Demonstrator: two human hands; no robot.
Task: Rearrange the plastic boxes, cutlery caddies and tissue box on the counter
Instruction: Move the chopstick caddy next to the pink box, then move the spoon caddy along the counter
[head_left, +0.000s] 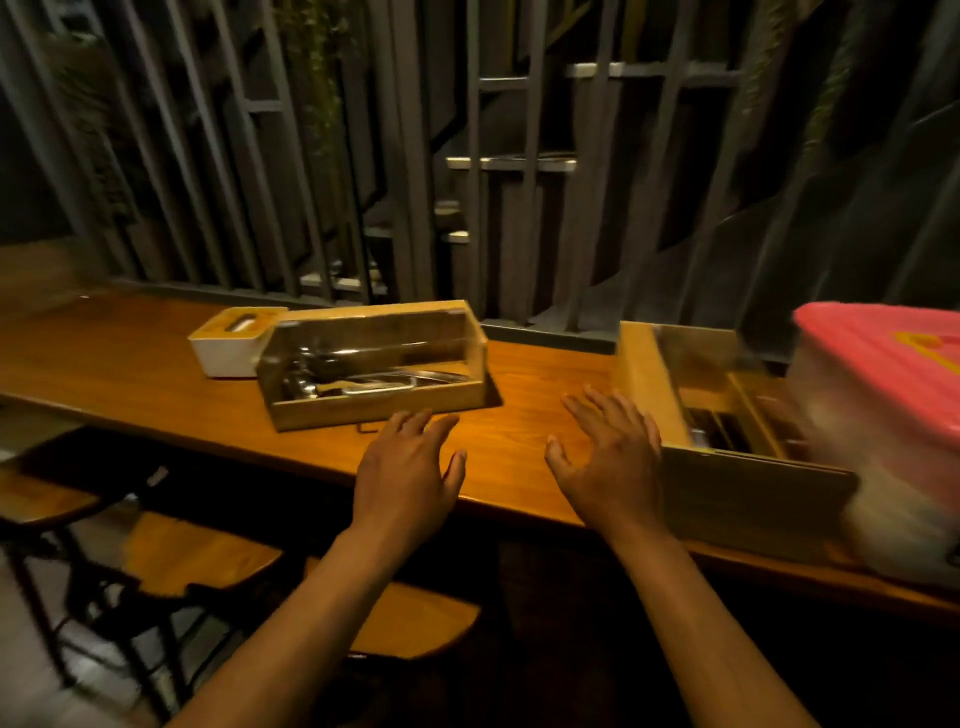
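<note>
- Hovering over a wooden bench (519, 415), two bare hands sit between two cutlery caddies; neither touches anything.
- Left hand (408, 467): grip wide, empty, fingers spread, fingertips just short of the left caddy (371, 364); it holds metal cutlery under a clear lid.
- Right hand (610, 457): grip wide, empty, just beside the right caddy (727, 415), which lies askew.
- Tissue box (231, 340) touches the left caddy's far left end; a plastic box (883, 415) with a pink lid, blurred, stands at far right against the right caddy.
- Judged step: between grasps, reaching for a caddy; which one is unclear.
- Next move calls for closing on a caddy's sides and sliding it level, so the cutlery stays put.
</note>
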